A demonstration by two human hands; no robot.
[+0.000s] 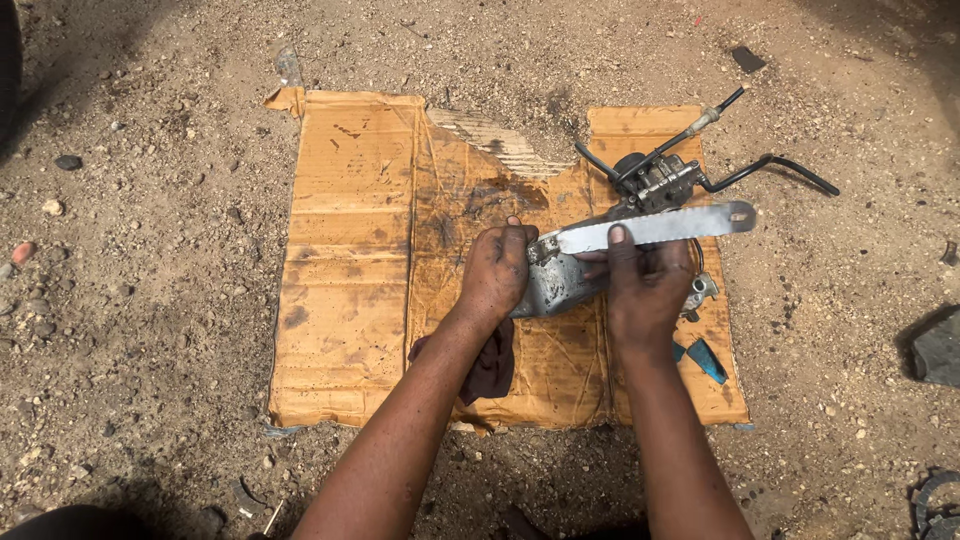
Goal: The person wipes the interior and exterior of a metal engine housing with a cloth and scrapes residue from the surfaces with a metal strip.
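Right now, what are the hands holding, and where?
Left hand grips the grey metal part at its left end; right hand pinches the flat metal strip mid-length.

Both forearms reach forward from the bottom of the view and angle inward. Left hand [497,272] is knuckles up with fingers curled in a grip. Right hand [645,285] is also closed, I think, index finger stretched up.

Two bare forearms — no sleeves, grimy grips [497,272]
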